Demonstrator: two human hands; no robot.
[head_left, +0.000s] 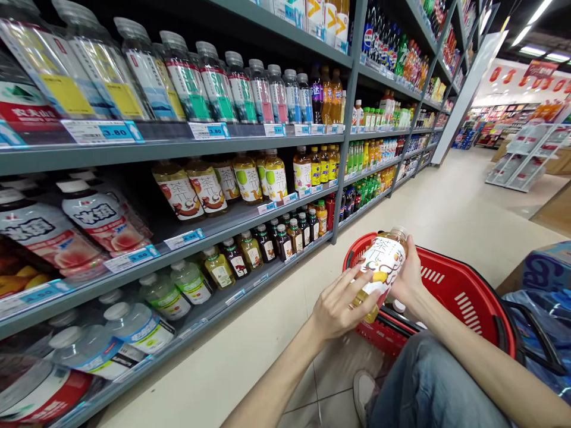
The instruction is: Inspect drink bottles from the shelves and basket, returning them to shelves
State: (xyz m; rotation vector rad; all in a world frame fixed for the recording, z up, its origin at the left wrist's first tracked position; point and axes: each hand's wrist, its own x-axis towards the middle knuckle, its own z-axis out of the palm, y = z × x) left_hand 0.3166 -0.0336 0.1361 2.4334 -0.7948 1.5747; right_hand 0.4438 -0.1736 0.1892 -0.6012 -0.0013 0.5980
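Observation:
A tea bottle (380,268) with a white label and amber drink is held tilted above the red shopping basket (450,291). My right hand (409,278) wraps round its upper part from the right. My left hand (339,306) cups its lower end, fingers pressed on the label. The bottle's cap points away from me. The same kind of bottle (250,177) stands in a row on the middle shelf to the left.
Grey shelving (178,148) packed with drink bottles runs along the left into the distance. The pale tiled aisle (446,208) stretches ahead to white display racks (526,157). My knee in jeans (428,380) and a shoe (363,389) are below the basket.

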